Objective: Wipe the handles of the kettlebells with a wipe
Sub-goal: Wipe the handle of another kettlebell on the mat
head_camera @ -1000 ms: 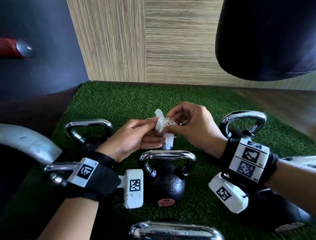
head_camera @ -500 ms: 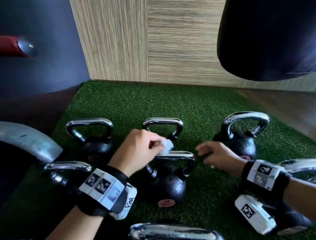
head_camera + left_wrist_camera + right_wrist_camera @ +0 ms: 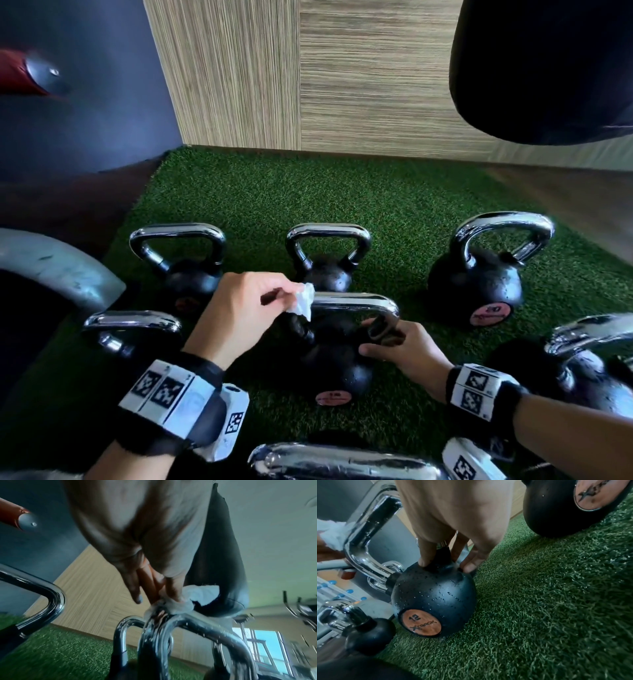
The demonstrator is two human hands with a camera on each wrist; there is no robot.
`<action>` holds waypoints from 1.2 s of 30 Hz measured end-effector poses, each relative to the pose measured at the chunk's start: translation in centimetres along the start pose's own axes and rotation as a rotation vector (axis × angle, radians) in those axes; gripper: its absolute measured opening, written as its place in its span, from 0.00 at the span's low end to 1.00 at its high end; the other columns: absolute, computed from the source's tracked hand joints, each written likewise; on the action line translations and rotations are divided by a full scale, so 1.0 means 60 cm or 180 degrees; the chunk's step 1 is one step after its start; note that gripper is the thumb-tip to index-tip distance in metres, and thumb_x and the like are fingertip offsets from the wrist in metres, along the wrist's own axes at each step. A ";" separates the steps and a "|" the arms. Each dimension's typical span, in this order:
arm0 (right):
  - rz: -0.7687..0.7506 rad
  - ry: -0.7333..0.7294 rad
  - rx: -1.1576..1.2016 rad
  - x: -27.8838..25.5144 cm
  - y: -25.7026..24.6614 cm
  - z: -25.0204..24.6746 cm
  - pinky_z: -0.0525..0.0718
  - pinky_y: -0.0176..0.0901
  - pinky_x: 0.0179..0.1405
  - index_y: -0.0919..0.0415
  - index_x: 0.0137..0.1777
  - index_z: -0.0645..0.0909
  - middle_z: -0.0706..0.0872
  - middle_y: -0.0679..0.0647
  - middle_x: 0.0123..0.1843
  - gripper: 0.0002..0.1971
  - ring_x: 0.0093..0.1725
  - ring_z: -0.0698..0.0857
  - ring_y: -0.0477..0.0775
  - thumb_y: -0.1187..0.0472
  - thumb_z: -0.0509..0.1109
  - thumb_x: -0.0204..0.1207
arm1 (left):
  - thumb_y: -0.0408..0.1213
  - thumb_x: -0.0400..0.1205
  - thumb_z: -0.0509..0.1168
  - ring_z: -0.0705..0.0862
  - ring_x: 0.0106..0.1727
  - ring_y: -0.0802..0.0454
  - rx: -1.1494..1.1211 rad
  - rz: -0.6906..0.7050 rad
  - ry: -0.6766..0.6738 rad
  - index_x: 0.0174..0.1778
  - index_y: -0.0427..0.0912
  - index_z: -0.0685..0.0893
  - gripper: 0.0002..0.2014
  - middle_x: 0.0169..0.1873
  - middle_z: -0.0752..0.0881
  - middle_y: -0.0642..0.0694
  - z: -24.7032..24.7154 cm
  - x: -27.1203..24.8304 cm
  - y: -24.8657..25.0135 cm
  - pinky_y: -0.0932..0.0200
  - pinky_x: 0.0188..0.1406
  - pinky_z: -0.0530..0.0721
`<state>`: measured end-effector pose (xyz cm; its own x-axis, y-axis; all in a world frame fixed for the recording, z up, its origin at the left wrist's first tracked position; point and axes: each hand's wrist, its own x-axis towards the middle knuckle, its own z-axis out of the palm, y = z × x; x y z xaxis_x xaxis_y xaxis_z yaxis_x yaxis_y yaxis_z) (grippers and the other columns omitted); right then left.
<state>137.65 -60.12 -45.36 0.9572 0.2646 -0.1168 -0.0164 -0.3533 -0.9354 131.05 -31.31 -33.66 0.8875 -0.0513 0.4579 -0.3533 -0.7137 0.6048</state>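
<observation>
Left hand [image 3: 239, 308] pinches wipe [image 3: 303, 302] at left end of handle [image 3: 356, 302], middle kettlebell [image 3: 339, 373]. Right hand [image 3: 407, 346] grips handle's right leg. Wrap your wipe round handle, drag rightward, brace kettlebell firmly.

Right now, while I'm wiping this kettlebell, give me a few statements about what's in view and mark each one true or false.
1. The left grip pinches the wipe against the centre kettlebell's chrome handle. True.
2. The right grip holds a second wipe. False: it holds no wipe; its fingers curl round the base of that handle.
3. The centre kettlebell's label reads 12. True.
4. The kettlebells stand on bare wood. False: they stand on green turf.
</observation>
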 end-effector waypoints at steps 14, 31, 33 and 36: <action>-0.0112 -0.0024 -0.0254 0.003 0.001 -0.006 0.89 0.44 0.55 0.39 0.52 0.92 0.95 0.45 0.44 0.22 0.46 0.92 0.44 0.46 0.91 0.57 | 0.22 0.81 0.73 0.90 0.62 0.60 -0.1634 -0.0706 0.0151 0.59 0.42 0.94 0.15 0.56 0.93 0.54 0.041 -0.045 -0.096 0.69 0.62 0.85; -0.0110 -0.0097 -0.0404 0.004 -0.016 -0.008 0.88 0.55 0.64 0.37 0.53 0.91 0.95 0.46 0.47 0.34 0.53 0.93 0.49 0.31 0.88 0.42 | 0.28 0.81 0.76 0.91 0.61 0.54 -0.2283 -0.1342 -0.0835 0.54 0.54 0.96 0.15 0.55 0.95 0.45 0.076 -0.093 -0.103 0.63 0.66 0.83; -0.0067 -0.0088 -0.0519 0.002 -0.020 -0.009 0.89 0.54 0.63 0.39 0.53 0.91 0.95 0.45 0.47 0.31 0.52 0.93 0.47 0.35 0.89 0.46 | 0.38 0.79 0.79 0.92 0.55 0.55 -0.1913 -0.1294 -0.0564 0.49 0.63 0.95 0.11 0.49 0.96 0.52 0.087 -0.095 -0.096 0.59 0.59 0.86; -0.0092 -0.0132 -0.0941 0.000 -0.034 -0.019 0.90 0.47 0.58 0.40 0.53 0.91 0.95 0.41 0.45 0.26 0.48 0.92 0.41 0.41 0.90 0.52 | 0.50 0.75 0.79 0.89 0.37 0.65 -0.0912 -0.1178 0.0122 0.41 0.67 0.93 0.04 0.37 0.93 0.66 0.101 -0.095 -0.095 0.62 0.38 0.84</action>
<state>138.00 -60.44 -43.05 0.9434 0.3126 -0.1107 0.1013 -0.5894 -0.8014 129.78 -31.21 -43.67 0.9595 0.2001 0.1981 -0.0873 -0.4574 0.8850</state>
